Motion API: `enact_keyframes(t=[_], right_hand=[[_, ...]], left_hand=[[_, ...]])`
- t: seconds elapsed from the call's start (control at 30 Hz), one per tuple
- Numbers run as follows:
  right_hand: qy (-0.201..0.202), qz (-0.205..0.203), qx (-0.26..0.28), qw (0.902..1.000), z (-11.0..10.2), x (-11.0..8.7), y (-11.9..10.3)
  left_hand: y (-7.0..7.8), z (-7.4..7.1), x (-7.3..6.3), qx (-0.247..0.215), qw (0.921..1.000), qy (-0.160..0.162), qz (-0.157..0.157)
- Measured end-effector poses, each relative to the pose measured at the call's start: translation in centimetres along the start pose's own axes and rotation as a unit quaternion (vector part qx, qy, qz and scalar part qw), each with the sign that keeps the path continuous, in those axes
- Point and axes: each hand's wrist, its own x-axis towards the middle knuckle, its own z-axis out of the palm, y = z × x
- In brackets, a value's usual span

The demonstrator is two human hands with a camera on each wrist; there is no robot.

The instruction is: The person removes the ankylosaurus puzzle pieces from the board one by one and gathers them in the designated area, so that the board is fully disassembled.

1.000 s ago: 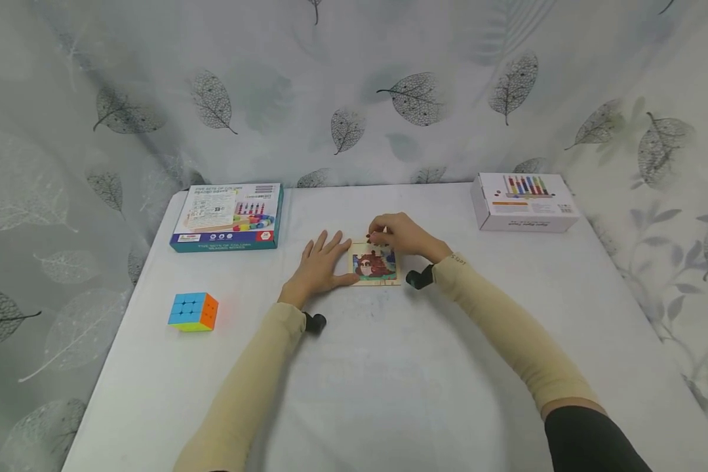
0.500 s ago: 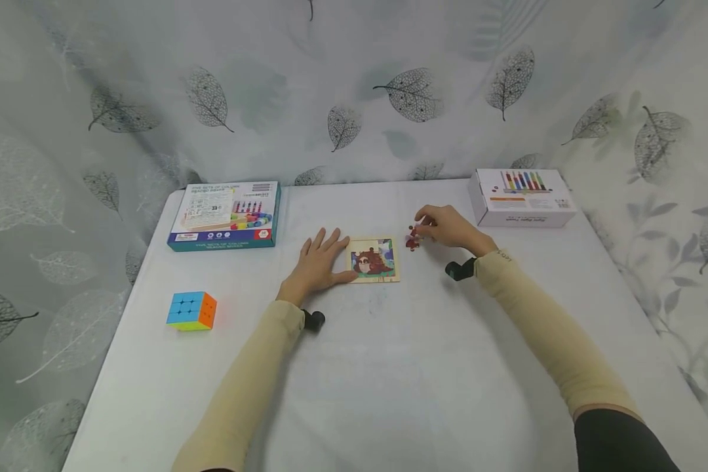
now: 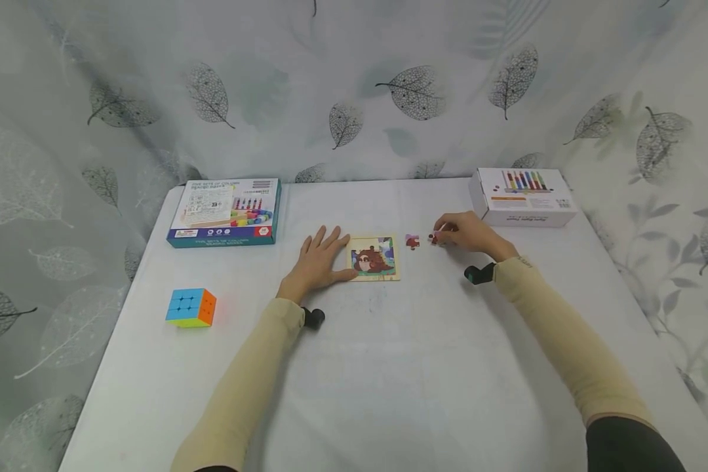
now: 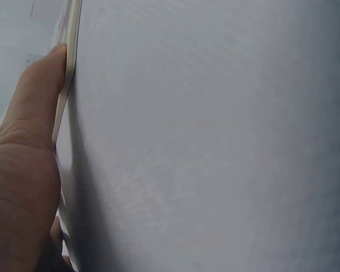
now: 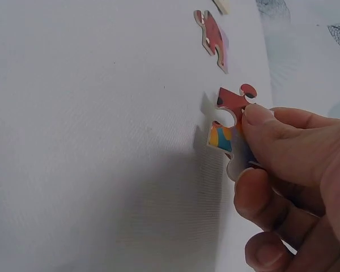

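Note:
In the head view a small wooden jigsaw board (image 3: 380,278) with a brown animal picture lies mid-table; a gap shows at its top. My left hand (image 3: 317,269) rests spread at the board's left side, thumb on its lower left corner. The board's edge (image 4: 73,45) and that thumb (image 4: 39,85) show in the left wrist view. To the right, my right hand (image 3: 473,233) pinches a jigsaw piece (image 5: 233,107) between thumb and fingers; it is red, yellow, blue and lilac. Another jigsaw piece (image 3: 412,242), red and lilac, lies flat between the board and that hand.
A teal-edged flat box (image 3: 224,213) lies at the back left, with a blue, orange and yellow puzzle cube (image 3: 191,308) in front of it. At the back right stands a white box (image 3: 525,200). A leaf-print curtain (image 3: 271,85) hangs behind the white table (image 3: 425,367).
My right hand has moved rightward from over the board to the loose pieces, and now draws one piece away from the other. The left hand has stayed put.

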Motion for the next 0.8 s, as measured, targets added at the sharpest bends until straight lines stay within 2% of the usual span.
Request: enact_keyframes(t=[0.2, 0.47, 0.8], right_hand=[[-0.001, 0.007, 0.006, 1.0, 0.0, 0.0, 0.0], [-0.002, -0.006, 0.001, 1.0, 0.7, 0.7, -0.3], [0.019, -0.017, -0.025, 0.9994, 1.6, 1.6, -0.8]], left_hand=[[0.1, -0.1, 0.0, 0.002, 1.0, -0.001, 0.0], [0.2, -0.4, -0.2, -0.001, 1.0, -0.001, 0.0], [0.2, -0.2, 0.0, 0.004, 1.0, 0.001, -0.003]])
